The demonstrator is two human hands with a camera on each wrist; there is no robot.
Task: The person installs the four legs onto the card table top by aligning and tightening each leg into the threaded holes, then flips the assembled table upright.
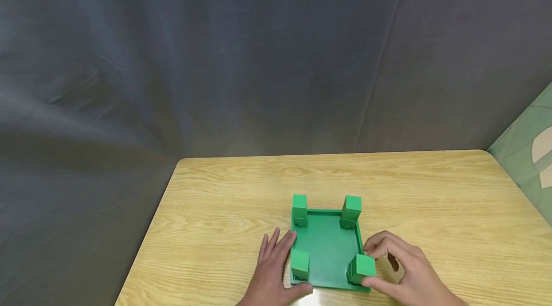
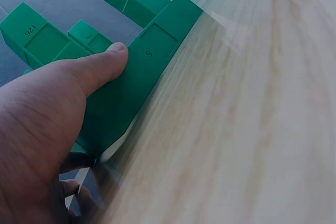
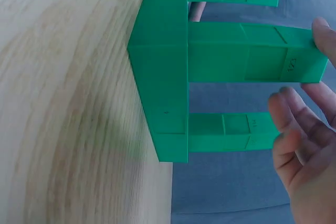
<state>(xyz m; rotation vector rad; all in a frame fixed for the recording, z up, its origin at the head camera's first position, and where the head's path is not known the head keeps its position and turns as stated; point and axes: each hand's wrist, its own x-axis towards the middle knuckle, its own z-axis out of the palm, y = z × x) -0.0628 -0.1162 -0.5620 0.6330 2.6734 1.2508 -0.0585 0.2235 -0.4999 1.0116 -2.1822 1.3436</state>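
A square green tray (image 1: 328,248) rests on the table, with a tall square green post rising at each corner. In the head view my left hand (image 1: 276,267) lies at the tray's front left corner, fingers straight along its left side. Its thumb (image 2: 102,69) presses the tray's front wall in the left wrist view. My right hand (image 1: 407,267) pinches the top of the front right post (image 1: 363,267) between thumb and a finger; its other fingers are loosely bent. That post (image 3: 257,53) bears the number 123 in the right wrist view.
The back left post (image 1: 299,205), back right post (image 1: 352,208) and front left post (image 1: 300,263) stand nearby. Under the tray is a wood-grain table (image 1: 215,220). A dark curtain (image 1: 276,57) hangs behind it, and a green patterned surface (image 1: 534,153) lies right.
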